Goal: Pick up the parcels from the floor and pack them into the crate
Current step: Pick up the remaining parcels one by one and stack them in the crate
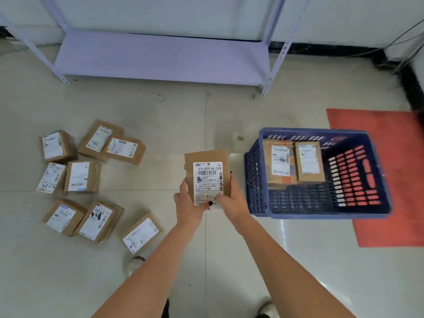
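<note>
Cardboard parcel [207, 174] held by both hands, blue crate [257, 180] just to its right.
Head view: left hand [187, 204] and right hand [231, 196] are closed on its lower end, long axis away from the body; right hand is nearer the slotted plastic crate, two boxes inside; eight matte labelled parcels [82, 176] are left on the glossy floor [160, 115].

Bare tiled floor [206, 125] lies open toward twelve o'clock; the blue slatted plastic crate [257, 180] walls off three o'clock, its near half free.
</note>
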Action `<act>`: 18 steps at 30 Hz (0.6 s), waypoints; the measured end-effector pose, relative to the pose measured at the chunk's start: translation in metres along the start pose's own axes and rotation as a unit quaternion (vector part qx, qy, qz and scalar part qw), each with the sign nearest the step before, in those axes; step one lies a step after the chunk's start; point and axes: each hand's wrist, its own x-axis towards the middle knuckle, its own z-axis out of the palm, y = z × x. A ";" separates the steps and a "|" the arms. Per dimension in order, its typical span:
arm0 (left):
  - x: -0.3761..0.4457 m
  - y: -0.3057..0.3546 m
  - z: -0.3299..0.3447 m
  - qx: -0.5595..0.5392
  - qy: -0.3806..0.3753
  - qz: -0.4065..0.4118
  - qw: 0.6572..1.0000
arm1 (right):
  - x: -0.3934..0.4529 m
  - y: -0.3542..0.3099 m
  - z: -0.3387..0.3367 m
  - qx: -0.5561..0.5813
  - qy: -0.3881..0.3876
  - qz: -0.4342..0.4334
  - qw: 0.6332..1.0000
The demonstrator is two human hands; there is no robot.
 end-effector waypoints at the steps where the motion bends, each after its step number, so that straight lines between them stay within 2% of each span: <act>1: -0.012 0.009 0.019 0.005 -0.003 0.005 1.000 | -0.006 0.008 -0.024 -0.005 0.003 -0.005 1.000; 10: -0.094 0.074 0.193 0.005 -0.052 0.036 0.998 | -0.033 0.082 -0.222 -0.048 0.063 -0.012 0.997; 18: -0.081 0.091 0.321 0.031 -0.096 0.070 0.992 | 0.012 0.144 -0.330 -0.013 0.086 0.016 0.996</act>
